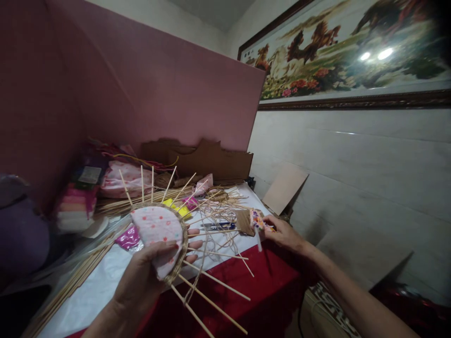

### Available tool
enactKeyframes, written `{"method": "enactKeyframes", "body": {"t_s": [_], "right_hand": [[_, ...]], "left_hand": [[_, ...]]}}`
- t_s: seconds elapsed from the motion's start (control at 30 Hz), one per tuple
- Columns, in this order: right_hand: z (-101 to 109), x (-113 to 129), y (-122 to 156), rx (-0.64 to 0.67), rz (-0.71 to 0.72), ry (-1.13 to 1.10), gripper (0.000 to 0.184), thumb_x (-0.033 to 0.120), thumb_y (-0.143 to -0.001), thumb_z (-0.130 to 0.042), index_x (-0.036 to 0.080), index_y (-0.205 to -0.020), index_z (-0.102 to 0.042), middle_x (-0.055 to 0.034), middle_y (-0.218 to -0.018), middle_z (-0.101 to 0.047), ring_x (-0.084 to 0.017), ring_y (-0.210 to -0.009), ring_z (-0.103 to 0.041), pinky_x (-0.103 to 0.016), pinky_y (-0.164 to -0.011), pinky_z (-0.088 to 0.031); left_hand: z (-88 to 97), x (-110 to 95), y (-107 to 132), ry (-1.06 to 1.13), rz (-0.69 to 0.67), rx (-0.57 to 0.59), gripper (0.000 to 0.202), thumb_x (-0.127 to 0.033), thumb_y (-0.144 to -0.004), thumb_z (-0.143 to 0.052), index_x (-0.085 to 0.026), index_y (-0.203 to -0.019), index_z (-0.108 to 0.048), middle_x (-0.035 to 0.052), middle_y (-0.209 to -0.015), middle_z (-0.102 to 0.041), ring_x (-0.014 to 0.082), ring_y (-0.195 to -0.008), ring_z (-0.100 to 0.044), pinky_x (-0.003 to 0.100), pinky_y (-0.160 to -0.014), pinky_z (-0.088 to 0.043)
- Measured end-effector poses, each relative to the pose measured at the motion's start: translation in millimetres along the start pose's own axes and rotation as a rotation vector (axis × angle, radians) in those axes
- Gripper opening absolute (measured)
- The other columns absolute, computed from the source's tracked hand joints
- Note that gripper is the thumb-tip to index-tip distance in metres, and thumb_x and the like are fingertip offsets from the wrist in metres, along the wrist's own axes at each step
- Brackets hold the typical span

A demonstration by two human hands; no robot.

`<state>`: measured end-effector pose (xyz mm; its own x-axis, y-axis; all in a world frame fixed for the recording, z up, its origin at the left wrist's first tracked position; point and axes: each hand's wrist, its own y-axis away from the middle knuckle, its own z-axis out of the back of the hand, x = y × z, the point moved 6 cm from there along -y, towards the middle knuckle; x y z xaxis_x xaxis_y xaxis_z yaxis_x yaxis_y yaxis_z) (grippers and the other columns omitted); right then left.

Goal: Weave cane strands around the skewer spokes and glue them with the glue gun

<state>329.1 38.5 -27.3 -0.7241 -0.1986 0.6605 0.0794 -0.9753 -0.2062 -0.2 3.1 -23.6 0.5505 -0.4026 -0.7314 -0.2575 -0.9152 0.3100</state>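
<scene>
My left hand (141,267) grips a half-round woven piece, its thumb on the pale cloth (158,225) with red dots and its fingers behind. A twine-wrapped rim (183,244) edges the curve, and thin wooden sticks (220,281) fan out from it. Some loose twine hangs among the lower sticks. Over the table's right end, my right hand (282,232) has its fingers closed at a small, brightly patterned piece (257,219); its exact kind is unclear. Touching that piece is a brown cardboard scrap (244,222). Blue-handled scissors (220,226) lie just left of the scrap.
Bundled sticks (82,272) line the table's left side. Loose twine (218,206), a yellow packet (181,210) and a purple packet (129,238) lie about. Cardboard (207,159) stands at the back. A red cloth (246,286) covers the front; stacked packages (75,206) sit left.
</scene>
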Motion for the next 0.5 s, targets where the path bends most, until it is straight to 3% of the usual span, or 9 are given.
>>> {"method": "enactKeyframes", "body": {"t_s": [0.13, 0.27, 0.37, 0.5], "right_hand": [[6, -1, 5, -0.080, -0.176, -0.528, 0.027, 0.040, -0.076, -0.054, 0.018, -0.091, -0.056, -0.0003, -0.068, -0.055, -0.012, -0.054, -0.050, -0.021, -0.042, -0.036], [10, 31, 19, -0.102, -0.179, -0.866, 0.020, 0.035, -0.073, -0.061, 0.017, -0.081, -0.059, 0.0001, -0.067, -0.051, -0.007, -0.047, -0.038, -0.017, -0.035, -0.027], [3, 65, 32, -0.005, -0.206, -0.787, 0.020, 0.035, -0.073, -0.064, 0.016, -0.070, -0.058, 0.0047, -0.052, -0.038, -0.005, -0.042, -0.030, -0.018, -0.037, -0.025], [-14, 107, 43, 0.211, -0.147, -0.579, 0.032, 0.047, -0.078, -0.056, 0.017, -0.068, -0.057, 0.0033, -0.051, -0.040, -0.007, -0.043, -0.033, -0.020, -0.038, -0.024]], "left_hand": [[-0.4, 2, 0, -0.017, 0.015, 0.049, 0.048, -0.011, -0.071, -0.060, -0.005, -0.118, -0.052, 0.0181, -0.100, -0.069, 0.0261, -0.081, -0.068, 0.035, -0.070, -0.056], [-4.6, 2, 3, -0.061, 0.002, 0.085, 0.043, -0.013, -0.073, -0.057, -0.003, -0.115, -0.054, 0.0205, -0.097, -0.069, 0.0234, -0.072, -0.068, 0.034, -0.066, -0.055], [-7.9, 1, 5, -0.064, -0.036, 0.103, 0.038, -0.013, -0.073, -0.057, -0.004, -0.110, -0.058, 0.0199, -0.099, -0.069, 0.0240, -0.075, -0.068, 0.037, -0.072, -0.054], [-10.6, 2, 5, -0.079, -0.039, 0.127, 0.033, -0.013, -0.072, -0.057, -0.005, -0.104, -0.062, 0.0179, -0.101, -0.069, 0.0269, -0.085, -0.066, 0.038, -0.075, -0.053]]}}
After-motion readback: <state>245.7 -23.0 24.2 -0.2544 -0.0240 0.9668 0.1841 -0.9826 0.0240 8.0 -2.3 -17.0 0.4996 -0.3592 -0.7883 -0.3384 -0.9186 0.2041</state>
